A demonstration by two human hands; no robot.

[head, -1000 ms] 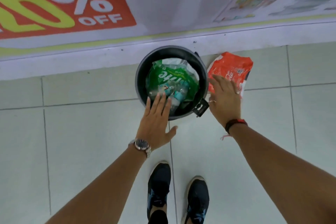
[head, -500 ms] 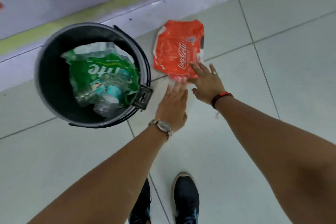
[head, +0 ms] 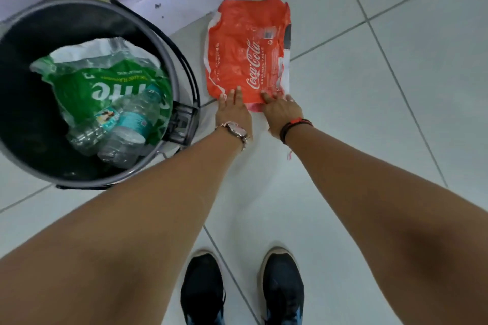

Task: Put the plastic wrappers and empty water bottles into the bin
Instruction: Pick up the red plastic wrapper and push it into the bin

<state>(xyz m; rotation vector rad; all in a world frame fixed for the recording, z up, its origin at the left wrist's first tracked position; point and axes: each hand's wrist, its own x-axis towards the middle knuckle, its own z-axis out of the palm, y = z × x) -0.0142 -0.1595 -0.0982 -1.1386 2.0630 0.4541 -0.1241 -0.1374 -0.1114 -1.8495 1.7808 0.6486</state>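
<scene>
1. The bin (head: 182,103) holds one green wrapper (head: 87,82) and two empty bottles (head: 126,126); this part looks done.
2. One red wrapper (head: 245,53) remains flat on the floor beside the bin.
3. The left hand (head: 232,111) and right hand (head: 280,111) rest spread on its near edge, nothing clamped.

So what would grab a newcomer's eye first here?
The red wrapper lies flat on the floor tiles by the wall, with the left hand and right hand at its near edge. Left of it, the bin holds a green wrapper and clear bottles.
</scene>
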